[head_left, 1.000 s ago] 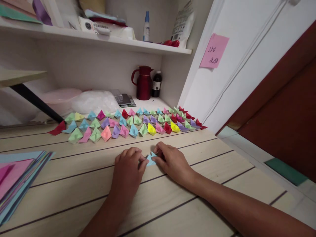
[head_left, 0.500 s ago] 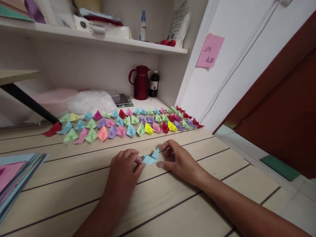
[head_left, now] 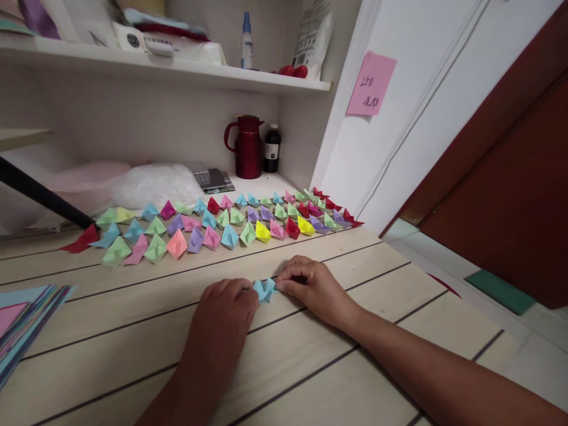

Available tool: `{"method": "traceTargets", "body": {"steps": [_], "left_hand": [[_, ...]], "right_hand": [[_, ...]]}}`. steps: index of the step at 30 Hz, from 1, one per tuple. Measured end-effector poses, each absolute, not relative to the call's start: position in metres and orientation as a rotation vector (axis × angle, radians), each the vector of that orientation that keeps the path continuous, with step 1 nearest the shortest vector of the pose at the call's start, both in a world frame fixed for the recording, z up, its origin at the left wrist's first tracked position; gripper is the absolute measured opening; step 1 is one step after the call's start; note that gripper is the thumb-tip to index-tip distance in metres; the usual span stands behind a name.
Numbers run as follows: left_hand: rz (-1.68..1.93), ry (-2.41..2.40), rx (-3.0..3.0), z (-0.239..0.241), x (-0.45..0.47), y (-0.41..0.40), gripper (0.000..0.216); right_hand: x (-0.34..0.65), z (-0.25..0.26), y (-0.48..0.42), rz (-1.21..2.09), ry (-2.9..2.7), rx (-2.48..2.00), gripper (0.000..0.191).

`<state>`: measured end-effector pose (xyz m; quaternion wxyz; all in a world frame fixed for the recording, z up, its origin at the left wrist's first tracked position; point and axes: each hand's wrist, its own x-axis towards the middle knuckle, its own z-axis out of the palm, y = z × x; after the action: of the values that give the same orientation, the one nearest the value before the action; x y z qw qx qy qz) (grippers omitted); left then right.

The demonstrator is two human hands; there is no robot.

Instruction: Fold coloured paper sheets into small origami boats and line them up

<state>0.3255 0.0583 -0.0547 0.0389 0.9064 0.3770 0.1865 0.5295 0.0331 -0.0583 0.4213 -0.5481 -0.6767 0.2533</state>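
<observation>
A small light-blue folded paper boat [head_left: 265, 290] is held just over the wooden table [head_left: 337, 378], between my two hands. My left hand [head_left: 227, 307] pinches its left end, the fingers curled and partly hiding that side. On the other side my right hand [head_left: 306, 281] grips the right end between thumb and fingertips. Beyond the hands stand rows of folded paper boats [head_left: 229, 236] in green, pink, red, yellow, purple and blue.
A stack of coloured paper [head_left: 38, 322] lies at the left edge. Behind the boats are a clear plastic bag [head_left: 155, 189], a dark red jug [head_left: 248, 148] and a dark bottle [head_left: 272, 151]. A pink note [head_left: 371, 84] is stuck to the wall.
My right hand has closed on the blue boat's right end, where it was apart before. The boat's middle now looks more folded in. The view has shifted slightly.
</observation>
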Motion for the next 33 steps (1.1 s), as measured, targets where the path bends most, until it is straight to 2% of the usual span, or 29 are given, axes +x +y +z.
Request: {"method": "traceTargets", "body": {"steps": [10, 13, 18, 26, 33], "left_hand": [[0.696, 1.117, 2.731, -0.058, 0.323, 0.058, 0.012], [0.723, 1.132, 2.694, -0.058, 0.324, 0.059, 0.012], [0.746, 1.165, 2.606, -0.057, 0.324, 0.060, 0.012], [0.723, 1.226, 2.498, -0.058, 0.326, 0.065, 0.015], [0.724, 1.255, 2.543, -0.059, 0.329, 0.064, 0.014]], "right_hand": [[0.532, -0.053, 0.029, 0.618, -1.904, -1.360, 0.007], [0.532, -0.050, 0.027, 0.572, -1.957, -1.388, 0.018], [0.528, -0.051, 0.027, 0.577, -1.956, -1.406, 0.003], [0.517, -0.047, 0.028, 0.423, -2.001, -1.578, 0.017], [0.513, -0.049, 0.025, 0.291, -2.015, -1.636, 0.016]]}}
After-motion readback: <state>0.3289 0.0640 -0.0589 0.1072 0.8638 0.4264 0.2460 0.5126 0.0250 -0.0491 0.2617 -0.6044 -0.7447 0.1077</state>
